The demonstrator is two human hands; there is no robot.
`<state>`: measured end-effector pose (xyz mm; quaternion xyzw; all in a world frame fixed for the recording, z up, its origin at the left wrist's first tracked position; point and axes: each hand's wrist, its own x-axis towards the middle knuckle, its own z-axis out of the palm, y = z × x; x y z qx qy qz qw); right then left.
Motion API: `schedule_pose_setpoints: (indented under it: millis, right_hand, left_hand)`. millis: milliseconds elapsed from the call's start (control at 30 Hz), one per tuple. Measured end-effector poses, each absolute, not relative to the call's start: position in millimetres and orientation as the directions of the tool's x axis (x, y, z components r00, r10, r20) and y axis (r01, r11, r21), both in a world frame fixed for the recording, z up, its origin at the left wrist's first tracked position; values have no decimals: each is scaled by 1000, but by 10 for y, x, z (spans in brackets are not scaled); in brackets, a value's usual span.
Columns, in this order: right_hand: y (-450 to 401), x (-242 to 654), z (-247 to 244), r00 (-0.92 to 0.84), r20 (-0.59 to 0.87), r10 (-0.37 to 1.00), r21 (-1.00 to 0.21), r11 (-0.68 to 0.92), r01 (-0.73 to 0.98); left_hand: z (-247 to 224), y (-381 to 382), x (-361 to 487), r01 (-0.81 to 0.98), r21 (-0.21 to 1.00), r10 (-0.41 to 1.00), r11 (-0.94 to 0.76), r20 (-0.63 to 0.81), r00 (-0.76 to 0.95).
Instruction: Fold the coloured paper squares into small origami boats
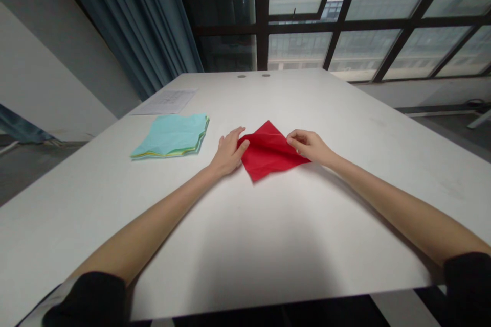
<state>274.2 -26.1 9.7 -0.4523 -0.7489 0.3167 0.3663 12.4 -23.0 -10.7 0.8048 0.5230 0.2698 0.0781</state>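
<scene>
Fingers (293,136) of right hand (312,145) pinched on edge of red sheet (266,149), centre of frame; left hand (228,153) loosely spread, thumb over sheet's left corner. Desk (249,245) beneath; turquoise stack (174,133) left of centre; printed page (169,101) toward upper left.

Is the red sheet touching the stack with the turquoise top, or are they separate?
Apart. The head view shows the left hand and bare white table between the red sheet and the stack.

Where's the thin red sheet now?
In the head view, the thin red sheet is between the left hand and right hand on the white table, right of the turquoise-topped sheet stack.
</scene>
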Motion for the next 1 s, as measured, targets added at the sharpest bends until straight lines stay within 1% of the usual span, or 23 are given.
schedule_pose_setpoints:
  millis: [100,167,200,267,333,433,500,567,633,667,733,800,1000]
  right_hand:
    - [-192,2735,80,-158,174,972,-925,216,312]
    - [-135,2767,45,-83,117,990,-954,135,269]
    - [-106,2796,19,-57,100,993,-954,112,278]
    - [-50,2871,-44,-20,103,995,-927,103,359]
    - [-11,2951,-105,-15,145,989,-851,132,507]
    - [8,3030,-160,-55,233,971,-687,204,698]
    - [4,3045,-170,-170,296,940,-566,315,762]
    - [-3,3041,-173,-345,318,883,-426,458,780]
    - [-8,3033,-179,-491,284,824,-307,563,767]
    - [-10,3030,-182,-540,251,804,-268,593,759]
    - [-15,3030,-185,-592,185,784,-232,621,749]
    - [-21,3035,-174,-602,150,785,-226,620,752]
    - [-46,3053,-84,-549,147,823,-202,568,798]
  left_hand:
    - [-82,-258,140,808,365,870,-464,362,336]
    - [-59,-289,151,817,323,867,-477,323,379]
    - [-47,-306,155,820,303,866,-485,293,404]
    - [-26,-336,161,822,267,862,-504,221,457]
    - [-14,-357,163,814,243,850,-527,154,504]
    - [-13,-369,159,793,226,822,-566,85,563]
    - [-15,-371,153,777,219,803,-590,56,594]
    - [-12,-373,144,760,210,782,-615,35,623]
    - [-1,-370,130,746,203,764,-634,17,645]
    - [6,-366,120,743,202,760,-638,11,649]
    - [17,-346,91,748,200,765,-632,8,644]
    - [19,-308,45,765,197,781,-614,11,624]
    - [-55,-142,-140,856,157,870,-493,57,490]
